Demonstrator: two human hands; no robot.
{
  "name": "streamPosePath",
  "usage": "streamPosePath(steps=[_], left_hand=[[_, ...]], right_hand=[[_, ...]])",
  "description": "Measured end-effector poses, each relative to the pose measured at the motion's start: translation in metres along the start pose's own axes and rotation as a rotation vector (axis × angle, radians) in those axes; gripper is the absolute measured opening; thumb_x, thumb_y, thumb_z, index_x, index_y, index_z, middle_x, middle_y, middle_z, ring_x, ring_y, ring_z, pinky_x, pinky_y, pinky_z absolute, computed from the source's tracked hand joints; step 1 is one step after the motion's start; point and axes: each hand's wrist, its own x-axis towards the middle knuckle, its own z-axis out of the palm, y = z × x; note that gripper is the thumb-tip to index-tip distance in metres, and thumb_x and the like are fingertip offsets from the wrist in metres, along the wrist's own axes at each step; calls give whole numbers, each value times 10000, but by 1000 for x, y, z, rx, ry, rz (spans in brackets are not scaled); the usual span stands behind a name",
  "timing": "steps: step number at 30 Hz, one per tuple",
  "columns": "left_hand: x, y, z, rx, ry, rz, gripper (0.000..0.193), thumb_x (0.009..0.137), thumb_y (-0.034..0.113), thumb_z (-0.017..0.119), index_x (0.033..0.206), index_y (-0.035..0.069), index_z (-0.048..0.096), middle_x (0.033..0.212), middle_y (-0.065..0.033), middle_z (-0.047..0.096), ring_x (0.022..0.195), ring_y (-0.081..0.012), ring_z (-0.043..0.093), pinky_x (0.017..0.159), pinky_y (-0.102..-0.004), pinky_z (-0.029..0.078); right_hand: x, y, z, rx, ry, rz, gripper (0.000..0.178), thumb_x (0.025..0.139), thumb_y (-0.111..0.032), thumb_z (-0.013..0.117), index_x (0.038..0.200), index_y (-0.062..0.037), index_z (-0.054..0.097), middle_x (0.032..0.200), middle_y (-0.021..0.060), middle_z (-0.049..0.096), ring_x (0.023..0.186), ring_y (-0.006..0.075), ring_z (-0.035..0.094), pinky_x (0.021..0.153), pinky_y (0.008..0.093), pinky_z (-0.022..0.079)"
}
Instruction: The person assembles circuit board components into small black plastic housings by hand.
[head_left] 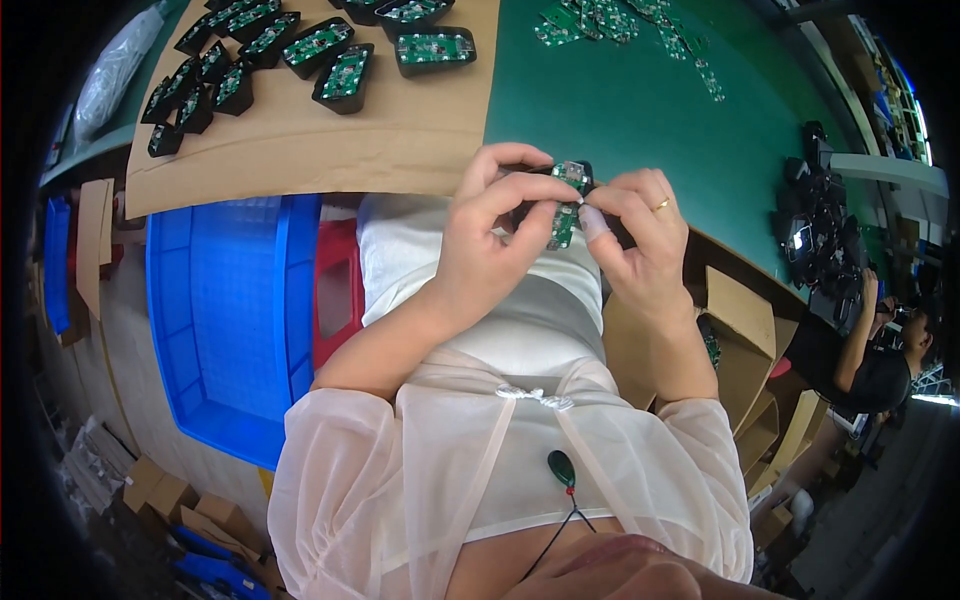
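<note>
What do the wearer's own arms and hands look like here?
Sheer, loose, pale pinkish sleeves leave the forearms bare. The right hand wears a gold-coloured ring and what looks like a whitish thumb cover; the left hand looks bare.

On the table's (pixel 620 110) left side lies a cardboard sheet (pixel 330 150), with cases (pixel 344 78) on its far part; loose boards (pixel 612 20) lie far right. A bin (pixel 235 300) sits left of the lap (pixel 400 250), a box (pixel 740 312) right. Left hand (pixel 495 225) and right hand (pixel 640 235) flank a circuit board (pixel 565 235).
</note>
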Motion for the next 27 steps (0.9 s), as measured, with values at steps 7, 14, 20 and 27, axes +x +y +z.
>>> streamPosePath(steps=[7,14,20,27], left_hand=[[0,8,4,36,43,21,138,752,-10,619,871,56,637,1012,-73,496,708,-92,528,515,-197,422],[1,9,-2,-42,-33,-104,92,771,38,629,863,42,619,980,-69,495,729,-101,513,539,-189,413],[0,3,-7,-140,-192,-246,170,817,44,575,985,26,554,991,-53,491,820,-91,507,586,-175,424],[-5,7,0,-125,-58,-203,280,813,16,548,1092,24,523,1065,-63,489,879,-95,518,589,-181,476]], right_hand=[[4,-2,-6,-121,-63,-108,138,606,-69,654,725,-71,584,729,31,539,640,195,497,526,298,400],[-2,-6,1,-32,26,-55,199,616,-21,686,788,-71,599,750,42,566,667,203,525,552,300,421],[-7,-6,3,32,31,-67,234,609,19,692,810,-44,589,755,62,572,660,213,534,547,292,427],[-4,-5,-1,113,-82,-42,223,583,47,655,738,-50,528,684,45,546,575,184,520,496,272,421]])
